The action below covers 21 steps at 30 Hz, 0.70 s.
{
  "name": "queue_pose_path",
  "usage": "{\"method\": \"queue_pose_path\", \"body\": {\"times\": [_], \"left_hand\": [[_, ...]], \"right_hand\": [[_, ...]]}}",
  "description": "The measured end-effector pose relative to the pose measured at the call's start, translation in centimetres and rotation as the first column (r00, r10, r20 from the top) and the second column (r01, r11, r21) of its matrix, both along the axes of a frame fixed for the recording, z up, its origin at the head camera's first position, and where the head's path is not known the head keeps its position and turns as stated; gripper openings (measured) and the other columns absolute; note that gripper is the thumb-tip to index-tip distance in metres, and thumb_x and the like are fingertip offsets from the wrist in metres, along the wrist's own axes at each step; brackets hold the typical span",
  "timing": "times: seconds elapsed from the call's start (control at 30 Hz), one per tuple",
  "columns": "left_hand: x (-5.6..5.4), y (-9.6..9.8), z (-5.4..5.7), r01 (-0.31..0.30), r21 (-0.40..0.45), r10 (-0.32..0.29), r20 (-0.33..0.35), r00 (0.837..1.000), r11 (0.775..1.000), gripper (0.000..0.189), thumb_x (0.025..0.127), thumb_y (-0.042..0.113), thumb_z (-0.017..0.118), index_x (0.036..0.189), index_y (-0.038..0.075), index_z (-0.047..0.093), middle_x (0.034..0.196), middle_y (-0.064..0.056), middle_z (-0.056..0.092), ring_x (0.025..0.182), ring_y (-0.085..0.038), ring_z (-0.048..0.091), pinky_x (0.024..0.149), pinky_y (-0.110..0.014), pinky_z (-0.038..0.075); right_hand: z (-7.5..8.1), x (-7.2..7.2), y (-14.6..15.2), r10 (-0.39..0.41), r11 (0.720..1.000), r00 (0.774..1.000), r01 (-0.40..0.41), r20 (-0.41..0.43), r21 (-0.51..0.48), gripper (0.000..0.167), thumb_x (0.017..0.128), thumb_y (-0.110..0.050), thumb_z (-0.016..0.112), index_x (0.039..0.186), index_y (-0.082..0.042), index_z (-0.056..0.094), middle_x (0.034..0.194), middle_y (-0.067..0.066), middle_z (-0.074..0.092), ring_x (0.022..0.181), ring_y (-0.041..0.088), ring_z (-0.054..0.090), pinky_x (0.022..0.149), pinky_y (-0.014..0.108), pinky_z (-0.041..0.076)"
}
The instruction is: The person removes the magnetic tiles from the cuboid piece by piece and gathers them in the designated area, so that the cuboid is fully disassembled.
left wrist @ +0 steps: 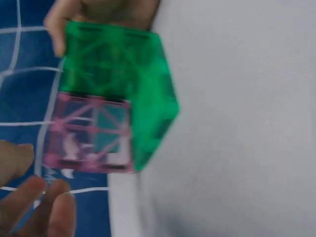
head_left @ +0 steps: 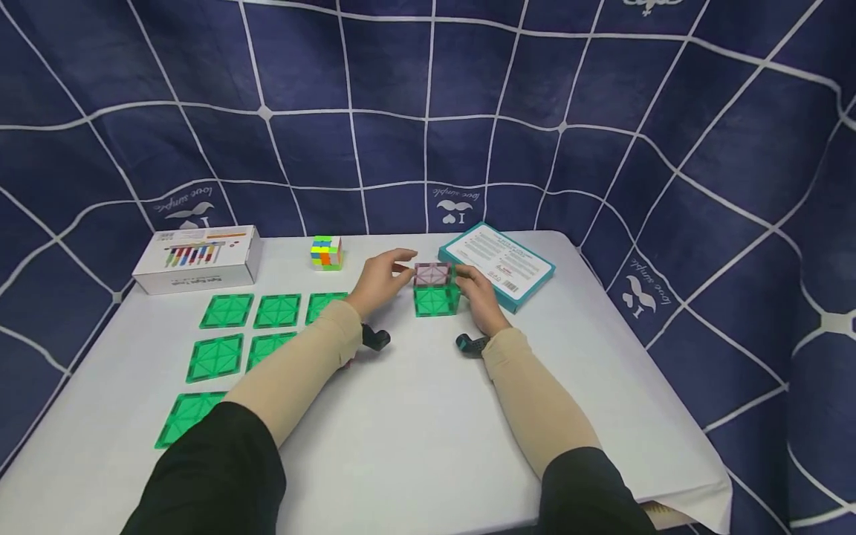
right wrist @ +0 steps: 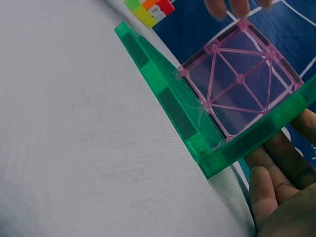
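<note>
A clear pink magnetic tile (head_left: 433, 274) stands upright along the far edge of a flat green magnetic tile (head_left: 435, 302). Another green tile (right wrist: 269, 129) stands up along the right edge, forming a corner with the pink one. My right hand (head_left: 480, 297) rests its fingers on the outer face of this upright green tile, its thumb apart from it in the right wrist view. Left of the pink tile, my left hand (head_left: 383, 281) holds nothing, with spread, slightly bent fingers. Its fingertips (left wrist: 61, 210) are close to the pink tile, with a gap between.
Several green tiles (head_left: 226, 310) lie in rows on the left of the white table (head_left: 401, 446), some partly hidden by my left arm. At the back are a white box (head_left: 197, 260), a coloured puzzle cube (head_left: 326, 253) and a teal-edged box (head_left: 501, 264) just beyond my right hand.
</note>
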<state>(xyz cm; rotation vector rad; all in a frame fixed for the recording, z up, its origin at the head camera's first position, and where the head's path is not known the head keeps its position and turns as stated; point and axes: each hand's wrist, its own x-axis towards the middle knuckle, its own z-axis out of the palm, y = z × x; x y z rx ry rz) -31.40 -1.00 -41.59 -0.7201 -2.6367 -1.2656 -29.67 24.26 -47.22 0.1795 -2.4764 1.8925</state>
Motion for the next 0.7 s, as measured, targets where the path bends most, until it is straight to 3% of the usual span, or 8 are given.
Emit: {"method": "queue_pose_path", "body": {"times": [0.17,0.33,0.7], "left_hand": [[-1.6,1.7,-1.6,-0.057,0.059,0.059,-0.035,0.998,0.997,0.029,0.098,0.016,0.073,0.126,0.010,0.074,0.122,-0.008,0.075,0.106,-0.026,0.074,0.092,-0.041,0.059],[-2.1,2.0,-2.1,-0.093,0.055,0.096,-0.057,0.994,0.994,0.016,0.096,0.018,0.075,0.110,0.012,0.080,0.106,-0.004,0.080,0.099,-0.022,0.074,0.090,-0.039,0.058],[-2.7,2.8,-2.4,-0.144,0.061,0.148,-0.076,0.986,0.988,0.013,0.095,0.014,0.076,0.106,0.009,0.081,0.101,-0.007,0.080,0.093,-0.022,0.075,0.084,-0.039,0.059]], "right_hand": [[-0.3,0.0,0.0,0.003,1.000,1.000,-0.003,-0.011,-0.013,0.048,0.105,-0.038,0.046,0.148,-0.017,0.051,0.152,0.005,0.049,0.141,0.027,0.048,0.119,0.046,0.036],[-0.3,-0.2,-0.4,0.006,0.999,1.000,-0.007,-0.016,-0.032,0.045,0.105,-0.036,0.048,0.145,-0.015,0.053,0.150,0.005,0.051,0.138,0.026,0.050,0.118,0.045,0.038],[-0.2,-0.1,-0.3,-0.011,0.999,0.999,0.010,-0.037,-0.030,0.044,0.105,-0.035,0.049,0.144,-0.014,0.053,0.148,0.006,0.053,0.137,0.026,0.051,0.117,0.045,0.039]]}}
